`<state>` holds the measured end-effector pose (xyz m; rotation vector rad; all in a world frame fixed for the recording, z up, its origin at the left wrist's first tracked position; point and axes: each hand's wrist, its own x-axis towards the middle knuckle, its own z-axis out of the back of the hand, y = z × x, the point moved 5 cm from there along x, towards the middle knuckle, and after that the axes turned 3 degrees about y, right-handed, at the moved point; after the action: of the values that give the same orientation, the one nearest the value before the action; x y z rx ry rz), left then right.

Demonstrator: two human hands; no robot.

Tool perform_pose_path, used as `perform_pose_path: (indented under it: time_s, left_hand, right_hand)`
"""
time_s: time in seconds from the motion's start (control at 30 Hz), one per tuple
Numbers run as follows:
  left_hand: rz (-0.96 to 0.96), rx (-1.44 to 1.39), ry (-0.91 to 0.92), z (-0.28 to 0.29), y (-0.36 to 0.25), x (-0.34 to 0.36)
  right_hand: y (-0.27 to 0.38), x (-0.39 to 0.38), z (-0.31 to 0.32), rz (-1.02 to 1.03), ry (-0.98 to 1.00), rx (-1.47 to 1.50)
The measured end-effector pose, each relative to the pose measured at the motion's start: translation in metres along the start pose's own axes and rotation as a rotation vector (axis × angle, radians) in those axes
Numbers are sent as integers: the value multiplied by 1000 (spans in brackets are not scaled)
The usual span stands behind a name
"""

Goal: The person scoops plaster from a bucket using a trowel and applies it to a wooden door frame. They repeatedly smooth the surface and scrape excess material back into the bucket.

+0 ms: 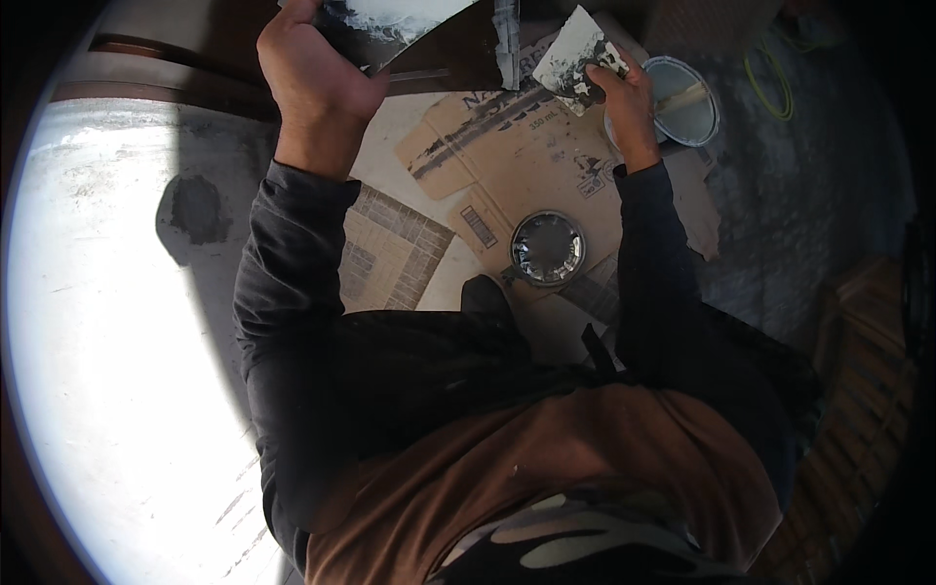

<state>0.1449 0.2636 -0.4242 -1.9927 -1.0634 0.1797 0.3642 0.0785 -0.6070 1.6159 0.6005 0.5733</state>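
Note:
My left hand reaches to the top edge of the view, its fingers partly cut off. It grips a dark flat plate smeared with white paste, whose far part is out of view. Further right, my right hand is closed on a flat, squarish scraper, its pale face streaked with white and dark paste. The scraper is tilted and apart from the plate. Just beside the right hand stands an open round bucket with pale contents. Between the hands runs a dark panel with a whitish band at its right end.
Flattened cardboard covers the floor below my hands, with a round metal lid on it. Newspaper lies by my left forearm. A yellow-green hose curls at the far right. Slatted wood stands at the right.

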Motion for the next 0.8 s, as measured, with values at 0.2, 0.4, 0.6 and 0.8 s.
perform_pose_path:
  time_s: [0.2, 0.4, 0.6, 0.8]
  left_hand:
    - [228, -48, -121, -7, 49, -14]
    - [61, -42, 2, -7, -9, 10]
    - [170, 656, -52, 44, -22, -10]
    - [188, 773, 9, 54, 2, -24]
  right_hand:
    - [113, -55, -28, 854, 215, -396]
    - [30, -42, -13, 90, 52, -52]
    - [21, -59, -37, 154, 139, -177]
    - [113, -71, -97, 900, 168, -888]
